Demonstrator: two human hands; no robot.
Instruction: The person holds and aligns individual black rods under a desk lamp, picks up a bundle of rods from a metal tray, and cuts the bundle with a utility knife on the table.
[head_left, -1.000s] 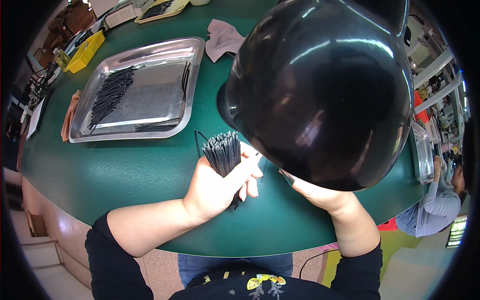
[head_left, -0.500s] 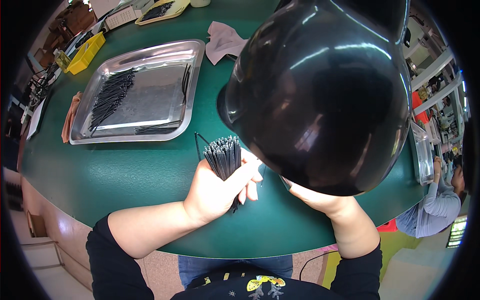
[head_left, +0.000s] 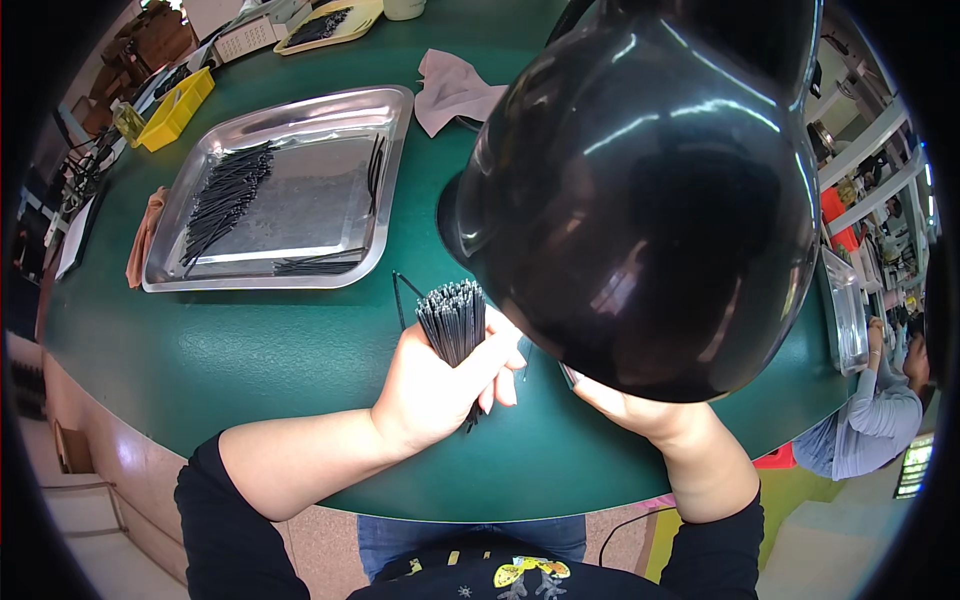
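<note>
My left hand (head_left: pixel 425 385) is wrapped round a thick bundle of thin black wires (head_left: pixel 452 325), held upright with their silvery tips at the top. The lower ends poke out below my fingers. One bent black wire (head_left: pixel 401 300) stands apart at the bundle's left. My right hand (head_left: pixel 640 410) reaches under a large glossy black dome (head_left: pixel 650 220) that looks like a lamp shade. That dome hides most of its fingers and whatever they may hold. A small shiny edge shows by the fingers, too little to name.
A metal tray (head_left: pixel 300 215) at left holds several loose black wires. Behind it stand a yellow bin (head_left: pixel 178 112) and a pale tray (head_left: pixel 335 25) of more wires. A greyish-pink cloth (head_left: pixel 450 92) lies near the dome. At far right are another metal tray (head_left: pixel 846 310) and a person (head_left: pixel 880 420).
The whole view has shifted slightly, so the tray and bundle sit a little lower in the picture. Both hands keep nearly the same pose.
</note>
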